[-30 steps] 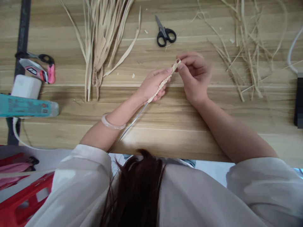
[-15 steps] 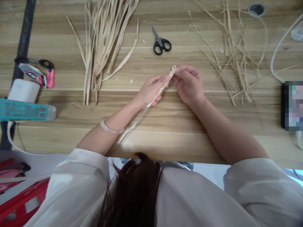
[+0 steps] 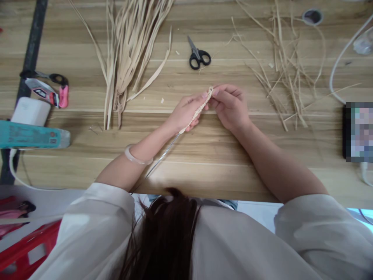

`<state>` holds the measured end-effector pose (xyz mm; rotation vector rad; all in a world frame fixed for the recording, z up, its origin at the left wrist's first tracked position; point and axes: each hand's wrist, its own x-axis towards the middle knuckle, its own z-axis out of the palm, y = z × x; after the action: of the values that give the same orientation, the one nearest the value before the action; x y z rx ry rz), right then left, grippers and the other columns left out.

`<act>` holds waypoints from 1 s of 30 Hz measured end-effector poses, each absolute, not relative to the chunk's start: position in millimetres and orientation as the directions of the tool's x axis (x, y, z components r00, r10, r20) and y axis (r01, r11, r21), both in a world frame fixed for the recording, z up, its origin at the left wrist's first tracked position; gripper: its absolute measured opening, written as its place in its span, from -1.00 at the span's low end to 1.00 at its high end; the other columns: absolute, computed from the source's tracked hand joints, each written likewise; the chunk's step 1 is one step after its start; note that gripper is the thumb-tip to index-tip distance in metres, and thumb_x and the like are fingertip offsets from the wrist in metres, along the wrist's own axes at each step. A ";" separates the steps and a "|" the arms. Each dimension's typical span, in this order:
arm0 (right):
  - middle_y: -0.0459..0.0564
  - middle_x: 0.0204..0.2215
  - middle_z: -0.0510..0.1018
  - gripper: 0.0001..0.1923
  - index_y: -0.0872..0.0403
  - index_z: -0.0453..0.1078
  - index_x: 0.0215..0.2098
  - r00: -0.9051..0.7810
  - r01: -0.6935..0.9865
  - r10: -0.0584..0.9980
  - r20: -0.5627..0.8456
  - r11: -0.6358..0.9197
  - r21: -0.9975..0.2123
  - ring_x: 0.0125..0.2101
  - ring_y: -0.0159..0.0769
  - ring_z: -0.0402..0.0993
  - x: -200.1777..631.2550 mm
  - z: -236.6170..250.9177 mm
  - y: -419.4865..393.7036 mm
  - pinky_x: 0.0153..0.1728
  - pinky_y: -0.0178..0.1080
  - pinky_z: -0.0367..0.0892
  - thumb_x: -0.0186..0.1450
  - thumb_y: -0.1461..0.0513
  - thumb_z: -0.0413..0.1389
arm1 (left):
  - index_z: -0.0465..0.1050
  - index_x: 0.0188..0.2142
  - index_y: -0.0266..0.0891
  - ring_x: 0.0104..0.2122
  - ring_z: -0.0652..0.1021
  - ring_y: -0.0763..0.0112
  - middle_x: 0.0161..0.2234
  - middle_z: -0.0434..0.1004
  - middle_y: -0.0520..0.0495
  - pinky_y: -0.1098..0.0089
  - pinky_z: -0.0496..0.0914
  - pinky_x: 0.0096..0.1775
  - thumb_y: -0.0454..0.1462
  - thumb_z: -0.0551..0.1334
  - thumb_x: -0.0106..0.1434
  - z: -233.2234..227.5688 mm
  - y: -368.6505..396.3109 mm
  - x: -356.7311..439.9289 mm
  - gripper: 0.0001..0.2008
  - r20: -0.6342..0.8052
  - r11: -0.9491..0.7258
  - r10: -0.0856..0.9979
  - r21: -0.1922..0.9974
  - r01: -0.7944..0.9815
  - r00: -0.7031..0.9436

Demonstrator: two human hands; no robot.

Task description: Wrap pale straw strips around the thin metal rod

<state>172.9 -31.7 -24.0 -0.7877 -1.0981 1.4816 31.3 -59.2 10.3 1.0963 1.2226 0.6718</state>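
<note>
My left hand [image 3: 184,113] grips a thin metal wire [image 3: 159,161] wrapped with a pale woven straw braid [image 3: 199,107]. The wire's bare end runs down past my left wrist toward the table's near edge. My right hand [image 3: 230,105] pinches the braid's top end between thumb and fingers. Both hands hover just above the wooden table [image 3: 204,163], close together near its middle.
A bundle of flat straw strips [image 3: 128,50] lies at the back left, black scissors [image 3: 196,54] behind my hands, loose thin straw [image 3: 282,66] at the back right. A teal tube [image 3: 32,134], white box [image 3: 30,111] and clips sit left; a dark device [image 3: 358,132] and white cable [image 3: 338,66] right.
Both hands with the braid have come slightly closer to me and to the left. My right fingers have closed tighter over the braid's tip. The view has tilted a little.
</note>
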 end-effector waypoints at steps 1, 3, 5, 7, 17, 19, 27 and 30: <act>-0.10 -0.44 0.49 -0.72 0.06 0.38 -0.55 -0.203 -0.358 0.976 0.074 -0.004 -0.934 -0.36 -0.34 0.47 172.8 -23.9 -31.8 -0.32 -0.21 0.44 0.14 0.07 0.27 | 0.27 -0.33 -0.24 -0.77 0.15 0.68 -0.71 0.02 0.18 0.61 0.02 -0.67 0.10 -0.01 0.31 10.7 -59.0 31.1 -0.55 -0.393 0.368 0.882 0.919 0.138 0.262; -0.10 -0.44 0.49 -0.72 0.06 0.37 -0.54 -0.197 -0.346 0.979 0.056 -0.015 -0.938 -0.36 -0.34 0.48 172.5 -24.3 -31.8 -0.32 -0.22 0.45 0.14 0.06 0.26 | 0.27 -0.32 -0.24 -0.78 0.14 0.69 -0.71 0.03 0.19 0.62 0.01 -0.67 0.08 0.02 0.30 11.3 -58.7 31.0 -0.58 -0.390 0.368 0.883 0.921 0.129 0.263; -0.11 -0.45 0.50 -0.72 0.05 0.37 -0.53 -0.187 -0.344 0.981 0.053 -0.015 -0.939 -0.36 -0.35 0.47 172.2 -25.2 -31.7 -0.31 -0.22 0.45 0.13 0.05 0.26 | 0.26 -0.32 -0.24 -0.78 0.14 0.71 -0.71 0.03 0.19 0.63 0.00 -0.67 0.08 0.03 0.30 12.0 -58.7 31.1 -0.59 -0.390 0.370 0.886 0.921 0.125 0.251; -0.12 -0.46 0.51 -0.72 0.04 0.37 -0.53 -0.178 -0.347 0.982 0.061 -0.005 -0.938 -0.37 -0.36 0.48 171.7 -25.8 -31.7 -0.31 -0.23 0.46 0.12 0.05 0.27 | 0.26 -0.33 -0.24 -0.78 0.14 0.71 -0.70 0.04 0.19 0.62 0.00 -0.67 0.09 0.05 0.29 12.6 -59.1 31.2 -0.58 -0.388 0.369 0.889 0.921 0.122 0.241; -0.11 -0.51 0.47 -0.72 0.03 0.34 -0.51 -0.161 -0.292 0.987 0.032 -0.017 -0.956 -0.37 -0.35 0.49 171.0 -25.9 -31.5 -0.29 -0.23 0.46 0.16 0.04 0.24 | 0.29 -0.26 -0.23 -0.77 0.16 0.70 -0.70 0.04 0.18 0.61 0.03 -0.67 0.15 0.04 0.25 10.4 -59.2 31.3 -0.53 -0.378 0.362 0.896 0.926 0.109 0.234; -0.12 -0.51 0.47 -0.72 0.04 0.32 -0.52 -0.157 -0.295 0.987 0.026 -0.022 -0.955 -0.37 -0.36 0.49 171.4 -26.8 -31.3 -0.30 -0.24 0.46 0.17 0.05 0.24 | 0.28 -0.24 -0.23 -0.78 0.15 0.71 -0.71 0.03 0.19 0.62 0.02 -0.67 0.15 0.04 0.25 10.2 -59.2 31.3 -0.53 -0.376 0.363 0.894 0.927 0.098 0.243; -0.15 -0.47 0.49 -0.69 0.04 0.27 -0.52 -0.078 -0.313 0.994 0.076 0.048 -0.948 -0.36 -0.39 0.51 172.7 -36.9 -29.5 -0.32 -0.25 0.49 0.13 0.07 0.27 | 0.28 -0.27 -0.23 -0.78 0.15 0.71 -0.69 0.04 0.19 0.61 0.00 -0.67 0.07 0.03 0.31 10.0 -59.2 31.4 -0.60 -0.370 0.355 0.898 0.929 0.102 0.238; -0.15 -0.46 0.49 -0.69 0.04 0.28 -0.50 -0.028 -0.264 0.995 0.098 0.087 -0.961 -0.35 -0.37 0.52 172.1 -38.1 -30.7 -0.33 -0.25 0.50 0.12 0.06 0.28 | 0.29 -0.28 -0.22 -0.77 0.16 0.70 -0.69 0.06 0.18 0.59 0.00 -0.67 0.06 0.05 0.30 10.9 -59.5 31.8 -0.61 -0.374 0.357 0.900 0.927 0.114 0.226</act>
<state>172.1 -30.7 -38.1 -0.9258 -1.0832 1.2840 31.8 -59.5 10.9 1.0835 1.2316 0.7215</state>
